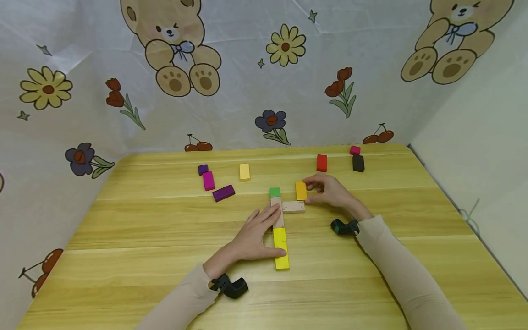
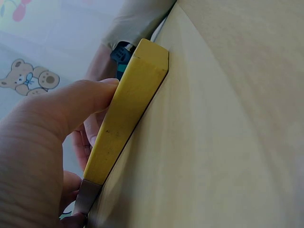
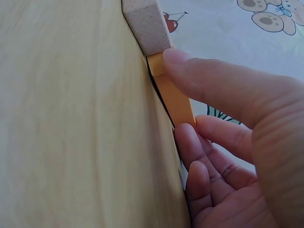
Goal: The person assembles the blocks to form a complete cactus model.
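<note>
A column of blocks on the table has a green block at its far end, plain wood in the middle and yellow nearest. The left hand lies spread along it, fingertips on the plain wood and thumb on the yellow part. A plain wooden block extends right from the column. At its right end, the orange block stands on the far side, its near end touching the plain one. Thumb and fingers of the right hand pinch the orange block's ends.
Purple, magenta, dark violet and pale yellow blocks lie at the back left. Red, black and crimson blocks are at the back right, near the patterned curtain.
</note>
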### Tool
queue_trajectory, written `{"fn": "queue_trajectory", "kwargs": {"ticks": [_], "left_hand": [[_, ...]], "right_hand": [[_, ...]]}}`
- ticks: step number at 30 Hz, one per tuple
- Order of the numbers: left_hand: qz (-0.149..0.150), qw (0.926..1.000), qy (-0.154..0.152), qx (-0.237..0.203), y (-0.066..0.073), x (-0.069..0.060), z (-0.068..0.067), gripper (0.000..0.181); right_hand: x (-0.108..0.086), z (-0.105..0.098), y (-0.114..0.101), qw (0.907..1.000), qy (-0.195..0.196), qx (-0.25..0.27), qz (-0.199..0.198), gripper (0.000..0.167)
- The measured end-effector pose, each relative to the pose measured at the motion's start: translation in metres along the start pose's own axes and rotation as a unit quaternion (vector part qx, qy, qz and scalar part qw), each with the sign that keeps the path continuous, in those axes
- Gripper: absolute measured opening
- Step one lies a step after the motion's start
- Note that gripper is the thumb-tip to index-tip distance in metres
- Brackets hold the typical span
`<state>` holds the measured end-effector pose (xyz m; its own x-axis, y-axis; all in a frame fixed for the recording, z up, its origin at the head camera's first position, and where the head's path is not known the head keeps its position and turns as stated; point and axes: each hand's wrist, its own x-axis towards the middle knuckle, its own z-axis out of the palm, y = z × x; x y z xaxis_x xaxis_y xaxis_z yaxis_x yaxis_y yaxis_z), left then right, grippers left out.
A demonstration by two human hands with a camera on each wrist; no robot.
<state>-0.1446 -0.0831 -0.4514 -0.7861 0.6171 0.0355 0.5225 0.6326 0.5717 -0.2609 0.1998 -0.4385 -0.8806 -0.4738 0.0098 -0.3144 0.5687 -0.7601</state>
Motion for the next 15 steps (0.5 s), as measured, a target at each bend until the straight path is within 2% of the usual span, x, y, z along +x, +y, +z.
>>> {"fn": "queue_trajectory", "kwargs": {"ticks": [15], "left_hand": [[0.0,1.0,-0.002,0.001,0.0008,-0.0002,-0.0009,0.105]], "right_hand": [[0.0001,0.0006,-0.0014,1.0,-0.003,0.001,-0.006,0.059]]}}
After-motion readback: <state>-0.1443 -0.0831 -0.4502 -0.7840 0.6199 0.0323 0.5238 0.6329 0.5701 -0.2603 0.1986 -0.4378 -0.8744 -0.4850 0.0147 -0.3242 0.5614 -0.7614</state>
